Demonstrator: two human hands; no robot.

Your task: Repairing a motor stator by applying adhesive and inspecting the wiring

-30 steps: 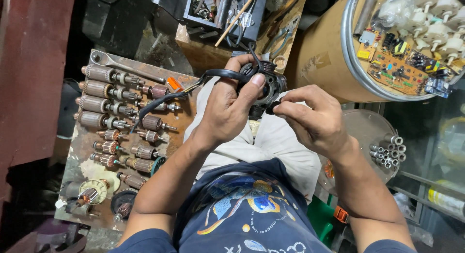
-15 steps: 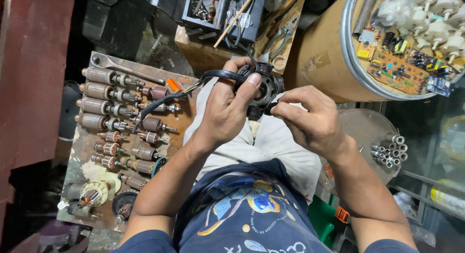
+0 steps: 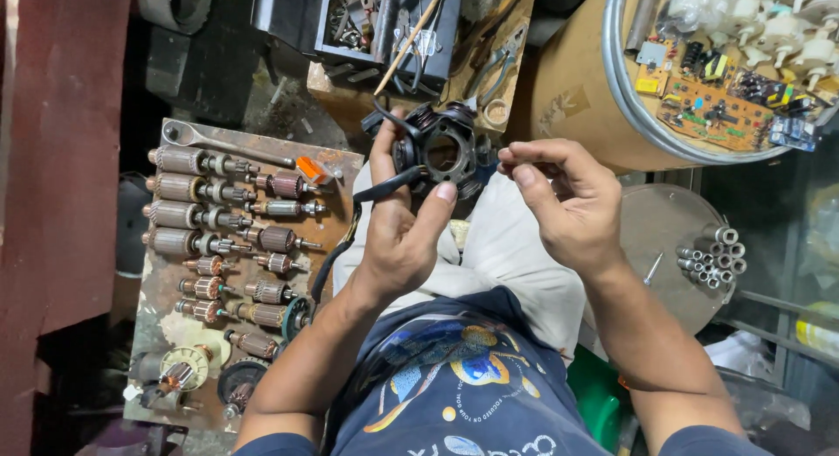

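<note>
A large cardboard drum (image 3: pixel 577 80) stands beyond the person's lap, its top holding circuit boards (image 3: pixel 712 93) and white plastic parts (image 3: pixel 786 28). Left of the drum lies a rusty board surface (image 3: pixel 166 325) carrying rows of motor armatures (image 3: pixel 188 190), with a wrench (image 3: pixel 218 141) along its far edge. Between the board and the drum sits a black tray of tools (image 3: pixel 384 24), and pliers (image 3: pixel 494 67) rest just beside it. To the right, below the drum, a round metal lid (image 3: pixel 664 224) bears a bundle of small metal tubes (image 3: pixel 712 255).

The motor stator (image 3: pixel 441 150) is held above the lap, near the drum's base. The left hand (image 3: pixel 402 233) is closed around it, thumb pressed on its front rim, a black cable (image 3: pixel 350 238) trailing down from it. The right hand (image 3: pixel 568 203) sits just beside the stator, its thumb and forefinger pressed together, seemingly on a thin lead too small to make out.

The risk, as I judge it: the stator hangs in one hand only, so a slip would drop it, and a hard tug could snap the fine winding lead.
</note>
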